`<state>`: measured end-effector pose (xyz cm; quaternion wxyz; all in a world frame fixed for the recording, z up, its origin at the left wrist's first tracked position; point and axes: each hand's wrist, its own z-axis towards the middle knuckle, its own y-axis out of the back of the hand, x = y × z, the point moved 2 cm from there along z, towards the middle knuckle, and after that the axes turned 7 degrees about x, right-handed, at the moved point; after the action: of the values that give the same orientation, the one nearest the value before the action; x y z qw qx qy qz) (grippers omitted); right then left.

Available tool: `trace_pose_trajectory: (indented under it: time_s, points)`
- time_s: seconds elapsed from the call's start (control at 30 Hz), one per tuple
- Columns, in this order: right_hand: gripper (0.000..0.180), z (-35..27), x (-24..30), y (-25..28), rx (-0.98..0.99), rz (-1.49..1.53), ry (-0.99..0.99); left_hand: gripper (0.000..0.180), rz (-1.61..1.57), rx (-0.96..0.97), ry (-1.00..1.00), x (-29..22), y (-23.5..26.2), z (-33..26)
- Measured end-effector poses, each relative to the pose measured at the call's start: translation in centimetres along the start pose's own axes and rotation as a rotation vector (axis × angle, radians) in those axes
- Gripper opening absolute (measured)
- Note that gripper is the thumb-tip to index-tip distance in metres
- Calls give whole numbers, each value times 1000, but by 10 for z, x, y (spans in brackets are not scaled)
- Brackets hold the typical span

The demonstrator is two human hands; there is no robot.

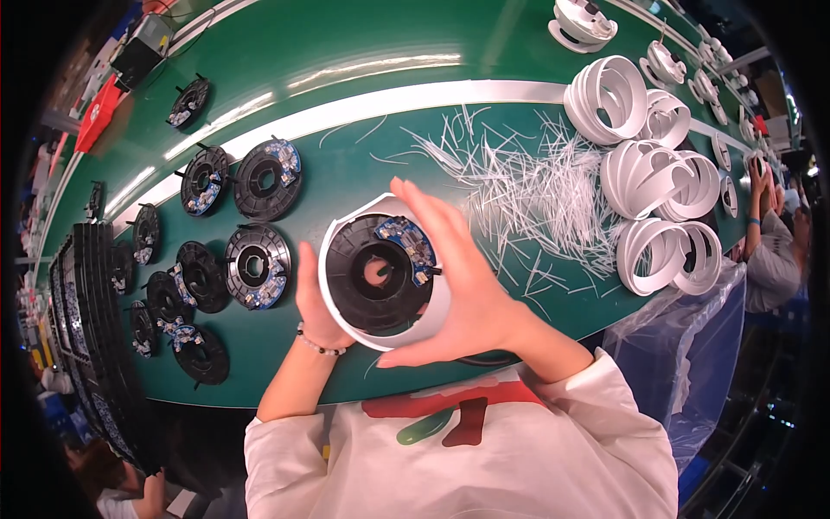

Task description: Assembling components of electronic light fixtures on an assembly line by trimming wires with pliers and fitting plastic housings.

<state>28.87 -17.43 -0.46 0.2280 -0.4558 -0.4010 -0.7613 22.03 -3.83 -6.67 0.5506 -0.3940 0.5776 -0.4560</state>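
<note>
Between my two hands I hold a white ring-shaped housing (439, 318) above the near part of the green bench. Inside it sits a black round disc (350, 281) with a blue circuit board along its upper right edge and a hole in the middle. My left hand (318, 298) grips the housing's left side, its lower fingers hidden behind. My right hand (462, 277) wraps round the right side, thumb at the bottom, fingers reaching up along the rim. A finger shows through the disc's central hole.
Several black discs with circuit boards (268, 179) lie on the left, beside a stack of black trays (86, 320). Thin white strips (536, 190) are heaped right of centre. White rings (644, 177) stand stacked at the right, above a clear plastic bag (683, 346). Another person's arm (761, 203) shows far right.
</note>
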Motion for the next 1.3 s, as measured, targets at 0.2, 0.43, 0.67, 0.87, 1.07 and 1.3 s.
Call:
trace_pose_trajectory:
  time_s: [0.2,0.43,0.67,0.87,1.07,1.3]
  points:
    - [112,8,7,-14,10,-320,52,64,32,-142,-83,1,-6,-6]
    - [111,9,4,1,135,-278,78,80,-38,65,88,-2,5,-3]
    - [100,7,-5,-11,-68,-274,76,70,253,-182,-45,-1,-16,1]
    - [108,-25,-12,10,-307,-263,24,58,327,-92,128,16,-41,34]
    - [85,-64,-12,64,-489,-431,39,44,278,-126,106,-25,-43,117]
    - [23,-185,-7,136,-960,-1091,-523,39,497,-368,-92,-119,15,231]
